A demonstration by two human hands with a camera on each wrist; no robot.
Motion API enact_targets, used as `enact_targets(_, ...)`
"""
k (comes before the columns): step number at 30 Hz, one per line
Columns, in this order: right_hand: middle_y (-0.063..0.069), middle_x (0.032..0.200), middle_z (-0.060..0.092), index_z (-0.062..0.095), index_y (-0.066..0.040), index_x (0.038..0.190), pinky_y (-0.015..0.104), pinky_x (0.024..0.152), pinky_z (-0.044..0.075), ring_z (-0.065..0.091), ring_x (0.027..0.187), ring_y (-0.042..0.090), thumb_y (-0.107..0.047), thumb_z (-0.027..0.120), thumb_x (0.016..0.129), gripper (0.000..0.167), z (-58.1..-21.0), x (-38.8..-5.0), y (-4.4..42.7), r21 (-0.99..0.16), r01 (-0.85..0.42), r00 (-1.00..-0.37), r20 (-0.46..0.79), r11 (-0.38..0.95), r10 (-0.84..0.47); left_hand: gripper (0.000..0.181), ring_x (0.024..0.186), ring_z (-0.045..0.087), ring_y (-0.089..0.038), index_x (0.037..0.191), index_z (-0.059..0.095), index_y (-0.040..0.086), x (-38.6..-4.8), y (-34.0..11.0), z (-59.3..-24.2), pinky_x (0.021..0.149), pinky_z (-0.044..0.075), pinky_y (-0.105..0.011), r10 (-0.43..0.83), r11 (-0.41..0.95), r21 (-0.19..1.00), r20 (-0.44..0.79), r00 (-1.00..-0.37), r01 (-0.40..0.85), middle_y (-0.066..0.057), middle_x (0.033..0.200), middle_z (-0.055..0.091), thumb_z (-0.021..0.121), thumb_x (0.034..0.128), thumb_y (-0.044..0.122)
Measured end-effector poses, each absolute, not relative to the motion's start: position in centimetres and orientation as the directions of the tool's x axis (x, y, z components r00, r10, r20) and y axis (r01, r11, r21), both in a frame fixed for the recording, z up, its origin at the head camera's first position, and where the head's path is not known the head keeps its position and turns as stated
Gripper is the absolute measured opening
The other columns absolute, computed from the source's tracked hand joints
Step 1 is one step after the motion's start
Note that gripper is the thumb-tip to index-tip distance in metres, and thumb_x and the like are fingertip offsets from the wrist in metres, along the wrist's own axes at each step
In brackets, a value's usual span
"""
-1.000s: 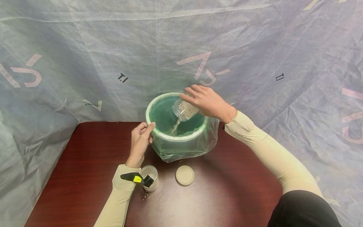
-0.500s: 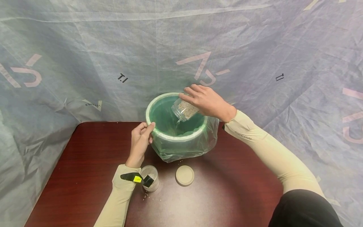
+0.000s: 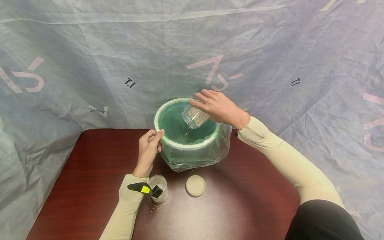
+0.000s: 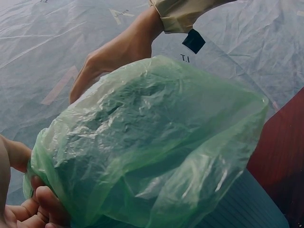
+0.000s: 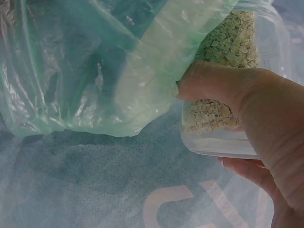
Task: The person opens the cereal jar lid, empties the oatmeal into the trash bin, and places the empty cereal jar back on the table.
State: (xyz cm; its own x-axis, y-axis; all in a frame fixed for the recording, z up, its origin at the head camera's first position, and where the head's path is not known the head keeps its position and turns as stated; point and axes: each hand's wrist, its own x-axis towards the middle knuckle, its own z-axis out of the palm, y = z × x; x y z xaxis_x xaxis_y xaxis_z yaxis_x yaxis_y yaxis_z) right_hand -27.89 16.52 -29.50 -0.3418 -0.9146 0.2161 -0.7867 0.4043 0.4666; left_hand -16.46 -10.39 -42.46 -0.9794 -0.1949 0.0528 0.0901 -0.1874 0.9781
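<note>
the right hand (image 3: 221,107) is gripping a tilted clear jar (image 3: 194,117); pale flakes (image 5: 211,115) are trickling into the bag-lined bin (image 3: 187,146), whose rim (image 3: 157,118) the left hand (image 3: 147,150) is pinching.

Held in the right hand (image 3: 220,106): a clear jar (image 3: 195,116), partly filled with pale flakes (image 5: 211,115), tilted with mouth downward, left of this grip. Falling just below the mouth, a thin stream of flakes, into a round bin (image 4: 247,203) between both grips. Over the bin's rim, a translucent green bag (image 3: 195,157), wrinkled, hanging loose outside, pinched by the left hand (image 3: 148,150).
</note>
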Motion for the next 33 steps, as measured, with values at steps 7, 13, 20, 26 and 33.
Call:
enact_targets(7, 0.019, 0.133, 0.061, 0.057, -0.009, 0.147, 0.046, 0.089, 0.058, 0.060, 0.110, 0.039, 0.015, 0.072, 0.081, 0.072, -29.62, -27.83, 16.39, 0.469, -0.789, -0.340, 0.205, 0.397, -0.918, 0.027, 0.048, 0.044, -0.010, 0.086, 0.058, 0.005, -16.48, -10.42, -42.46, 0.049, 0.036, -0.022, -0.189, -0.197, 0.976, 0.052, -0.981, 0.090, 0.005, 0.057, 0.050, 0.073, 0.1026, 0.021)
enact_targets(13, 0.019, 0.132, 0.061, 0.057, -0.008, 0.145, 0.047, 0.088, 0.058, 0.060, 0.109, 0.039, 0.015, 0.072, 0.082, 0.069, -29.61, -27.76, 16.27, 0.476, -0.787, -0.335, 0.204, 0.392, -0.920, 0.027, 0.048, 0.044, -0.010, 0.086, 0.058, 0.005, -16.50, -10.46, -42.46, 0.050, 0.036, -0.024, -0.192, -0.180, 0.979, 0.057, -0.980, 0.092, 0.005, 0.057, 0.051, 0.073, 0.1027, 0.021)
enact_targets(20, 0.020, 0.134, 0.060, 0.056, -0.008, 0.147, 0.047, 0.090, 0.057, 0.060, 0.112, 0.039, 0.014, 0.074, 0.081, 0.073, -29.40, -27.66, 16.28, 0.484, -0.782, -0.348, 0.186, 0.394, -0.919, 0.028, 0.048, 0.045, -0.010, 0.085, 0.058, 0.005, -16.51, -10.41, -42.49, 0.051, 0.036, -0.023, -0.192, -0.172, 0.979, 0.072, -0.979, 0.106, 0.005, 0.056, 0.050, 0.073, 0.1029, 0.021)
enact_targets(26, 0.021, 0.137, 0.060, 0.056, -0.008, 0.148, 0.048, 0.092, 0.057, 0.059, 0.114, 0.040, 0.012, 0.075, 0.085, 0.070, -29.43, -27.67, 16.25, 0.484, -0.781, -0.353, 0.178, 0.394, -0.918, 0.029, 0.048, 0.044, -0.011, 0.085, 0.058, 0.004, -16.52, -10.41, -42.49, 0.051, 0.036, -0.022, -0.192, -0.171, 0.979, 0.079, -0.978, 0.112, 0.005, 0.056, 0.048, 0.073, 0.1030, 0.021)
enact_targets(33, 0.020, 0.135, 0.060, 0.056, -0.009, 0.146, 0.048, 0.095, 0.056, 0.060, 0.112, 0.040, 0.010, 0.074, 0.088, 0.063, -29.56, -27.72, 16.23, 0.487, -0.781, -0.337, 0.198, 0.391, -0.921, 0.029, 0.048, 0.044, -0.010, 0.085, 0.057, 0.005, -16.52, -10.40, -42.45, 0.050, 0.036, -0.022, -0.192, -0.177, 0.979, 0.067, -0.979, 0.102, 0.005, 0.056, 0.050, 0.073, 0.1028, 0.021)
